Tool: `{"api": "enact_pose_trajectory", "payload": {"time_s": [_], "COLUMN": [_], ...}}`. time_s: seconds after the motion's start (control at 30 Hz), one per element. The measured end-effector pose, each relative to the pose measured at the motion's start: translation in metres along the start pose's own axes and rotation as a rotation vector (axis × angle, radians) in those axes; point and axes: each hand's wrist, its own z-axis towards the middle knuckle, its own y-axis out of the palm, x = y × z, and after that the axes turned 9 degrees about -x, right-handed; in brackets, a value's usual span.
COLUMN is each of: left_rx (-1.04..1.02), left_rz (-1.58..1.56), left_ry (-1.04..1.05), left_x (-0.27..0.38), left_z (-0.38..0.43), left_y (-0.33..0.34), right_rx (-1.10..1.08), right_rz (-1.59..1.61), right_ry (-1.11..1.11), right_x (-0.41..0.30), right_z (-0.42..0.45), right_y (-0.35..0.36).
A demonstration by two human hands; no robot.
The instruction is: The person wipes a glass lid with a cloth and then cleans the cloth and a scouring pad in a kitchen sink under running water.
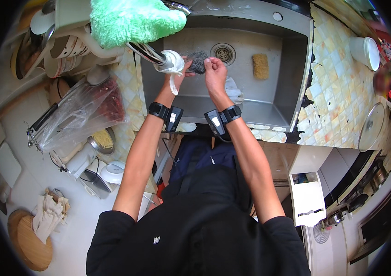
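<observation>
Over the metal sink [195,38] both hands meet at a dark grey scouring pad [198,62]. My right hand [215,73] pinches its right side between thumb and fingers. My left hand [182,70] supports the pad from the left, its palm partly covered by the faucet head [173,62], which has white cloth wrapped around it. A fluffy green cloth [136,22] hangs over the faucet. Past the pad lies the round drain strainer [223,54]. A tan sponge [260,66] rests on the sink floor at the right, and a pale cloth [233,90] lies beside my right wrist.
To the left are a dish rack with bowls [67,46], a clear plastic bag [74,115] with red contents and a metal bowl [107,141] of yellow shreds. On the right counter stand a white tub [364,53] and a glass lid [371,127].
</observation>
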Motion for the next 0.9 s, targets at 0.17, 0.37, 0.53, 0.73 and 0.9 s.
{"api": "enact_pose_trajectory", "payload": {"time_s": [0.17,0.37,0.53,0.73,0.9], "left_rx": [0.124,0.031,0.041,-0.087,-0.275], "left_rz": [-0.052,0.181,0.027,0.095,0.537], "left_ry": [0.013,-0.056,0.069,0.047,0.118], "left_x": [0.005,0.008,-0.005,0.027,0.034], "left_z": [0.005,-0.002,0.007,-0.009,-0.003], "left_y": [0.0,0.021,0.003,0.016,-0.002], "right_rx": [-0.027,0.005,-0.151,-0.264,-0.48], "right_rz": [-0.157,-0.204,-0.093,-0.051,-0.003], "right_ry": [-0.074,-0.001,0.12,0.198,0.202], "right_x": [-0.012,-0.009,-0.035,-0.03,-0.024], "right_z": [-0.006,0.024,0.018,0.002,0.009], "right_y": [0.006,-0.005,-0.003,-0.012,-0.033]}}
